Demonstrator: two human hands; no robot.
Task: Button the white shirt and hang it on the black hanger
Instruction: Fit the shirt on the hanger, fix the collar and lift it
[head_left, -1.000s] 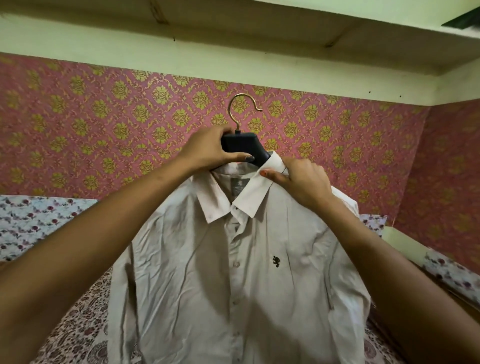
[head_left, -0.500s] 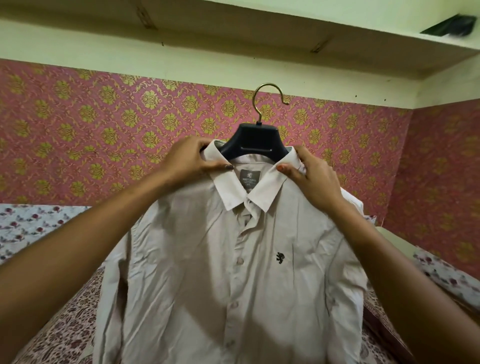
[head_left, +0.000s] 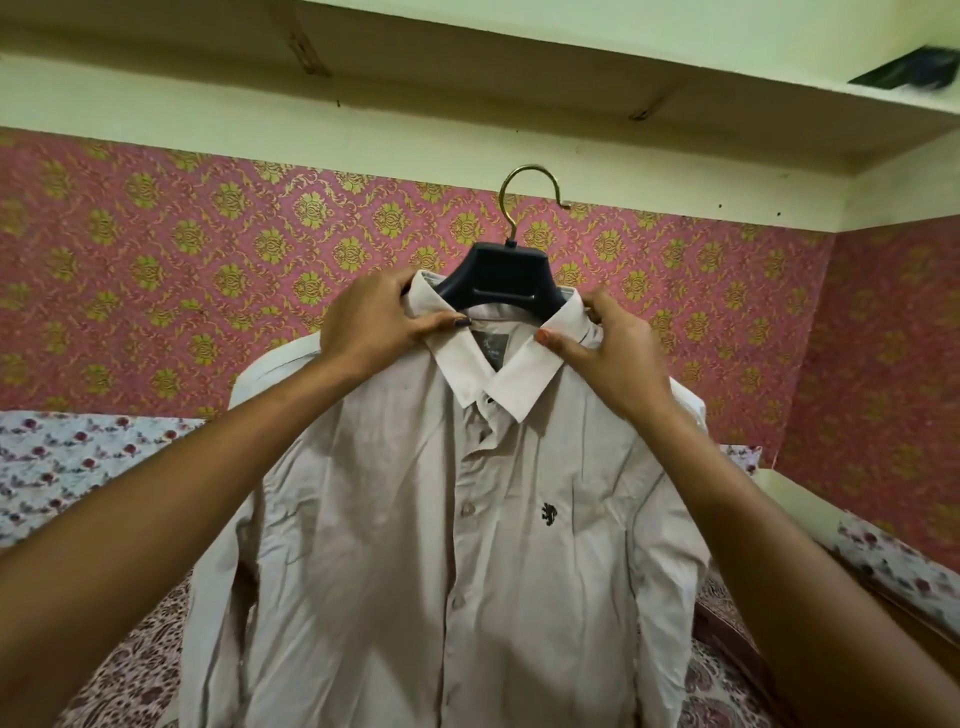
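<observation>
Centre of the frame: the white shirt (head_left: 415, 545) hangs front-on, draped over the black hanger (head_left: 506, 273), with its sleeves falling down both sides to the bottom edge.
Hanger: its dark body shows just above the collar (head_left: 524, 379) and its arms are hidden inside the shirt. The brass-coloured hook (head_left: 519, 192) stands up in front of the wall.
Left of centre: the left hand (head_left: 374, 322) pinches the collar's left side, thumb across the front and fingers curled behind.
Right of centre: the right hand (head_left: 613, 348) pinches the collar's right side, thumb on the front fold and fingers curled behind.
Shirt front: the placket is closed from the chest button down, and a small dark emblem (head_left: 549, 513) sits just right of it.
Background: pink wallpaper (head_left: 156, 260) with gold motifs.
Top of the frame: a pale shelf (head_left: 467, 67), with a blurred dark object (head_left: 914, 70) at the upper right.
Lower left: floral bedding (head_left: 67, 467).
</observation>
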